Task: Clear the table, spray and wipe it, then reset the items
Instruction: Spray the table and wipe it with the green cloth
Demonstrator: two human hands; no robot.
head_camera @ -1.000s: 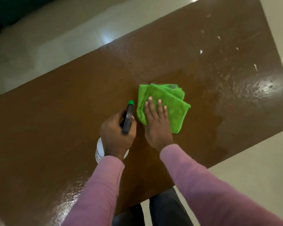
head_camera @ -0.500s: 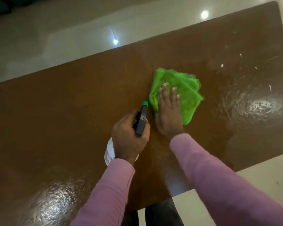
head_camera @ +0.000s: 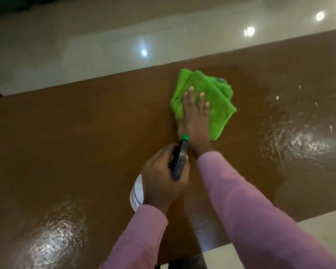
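Sliding cloth (head_camera: 219,105) fwd, R hand (head_camera: 195,121) flat

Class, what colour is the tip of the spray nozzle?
The nozzle tip is green; the head view shows it best.

Spray bottle (head_camera: 138,189) body mostly hidden under left hand (head_camera: 161,183) — label text blurred, unreadable; table (head_camera: 66,142) cut off left.

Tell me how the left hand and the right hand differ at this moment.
The left hand curls round the spray bottle; the right hand lies flat and open on the green cloth. The left hand is nearer the body; the right hand reaches farther across the table. Both come out of pink sleeves.
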